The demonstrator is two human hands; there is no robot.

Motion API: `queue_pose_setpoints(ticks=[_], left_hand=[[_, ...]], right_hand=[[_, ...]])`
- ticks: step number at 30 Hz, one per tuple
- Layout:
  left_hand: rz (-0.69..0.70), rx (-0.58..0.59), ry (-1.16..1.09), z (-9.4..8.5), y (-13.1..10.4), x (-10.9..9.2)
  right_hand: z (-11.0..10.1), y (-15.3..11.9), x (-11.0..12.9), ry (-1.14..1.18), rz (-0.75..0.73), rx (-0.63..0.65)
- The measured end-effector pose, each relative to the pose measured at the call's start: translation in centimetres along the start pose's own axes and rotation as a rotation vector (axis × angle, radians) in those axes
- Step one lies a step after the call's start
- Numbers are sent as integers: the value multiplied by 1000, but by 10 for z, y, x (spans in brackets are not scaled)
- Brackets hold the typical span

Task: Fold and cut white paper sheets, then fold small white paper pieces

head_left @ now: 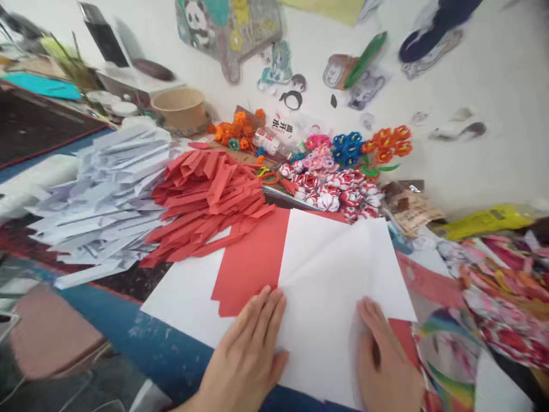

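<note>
A large white sheet of paper [326, 309] lies in front of me, with a soft bend running along its right part. My left hand [249, 343] rests flat on its left edge, fingers stretched out and close together. On the sheet's right side, my right hand [388, 360] presses down along the bend with fingers extended, its thumb partly hidden. Red paper [253, 269] shows from under the sheet at the left, and another white sheet [189, 297] lies beneath that.
Folded red paper strips [210, 200] and white paper strips [107, 194] are piled at the left. Behind are red-and-white paper flowers [343, 189], scissors [269, 176], a plastic bottle [272, 142] and a round tan container [180, 109]. Colourful folded pieces [506, 297] lie right. A stool [55, 332] stands lower left.
</note>
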State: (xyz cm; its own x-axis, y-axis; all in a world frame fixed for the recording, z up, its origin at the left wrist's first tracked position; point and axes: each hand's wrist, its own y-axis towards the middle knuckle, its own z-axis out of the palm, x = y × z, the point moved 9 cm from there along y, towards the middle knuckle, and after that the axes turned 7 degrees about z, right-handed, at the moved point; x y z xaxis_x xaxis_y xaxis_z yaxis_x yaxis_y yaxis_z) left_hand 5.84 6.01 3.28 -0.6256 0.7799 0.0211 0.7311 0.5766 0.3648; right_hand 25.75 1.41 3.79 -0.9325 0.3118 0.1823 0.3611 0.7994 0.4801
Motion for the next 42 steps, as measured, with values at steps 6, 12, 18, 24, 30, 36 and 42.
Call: queue_pose_setpoints(ticks=[6,12,18,24,30,36,42], left_hand=[[-22,-138,-86,-18,-11,11],[95,-315,-118,-30,-25,-14],[232,-373,-31,-20,5,-69],[212,-228,-42,4,74,-107],[162,-202,-122,17,80,-106],[143,-238,-131,17,81,-104],[145,-239,-132,22,80,-104]], right_hand=[[-1,2,2,-21,28,9],[1,0,-1,12,85,26],[8,-5,-9,116,123,50],[12,-9,-20,207,136,119],[7,-4,-25,244,114,97],[3,1,-25,247,129,74],[1,0,-31,158,201,18]])
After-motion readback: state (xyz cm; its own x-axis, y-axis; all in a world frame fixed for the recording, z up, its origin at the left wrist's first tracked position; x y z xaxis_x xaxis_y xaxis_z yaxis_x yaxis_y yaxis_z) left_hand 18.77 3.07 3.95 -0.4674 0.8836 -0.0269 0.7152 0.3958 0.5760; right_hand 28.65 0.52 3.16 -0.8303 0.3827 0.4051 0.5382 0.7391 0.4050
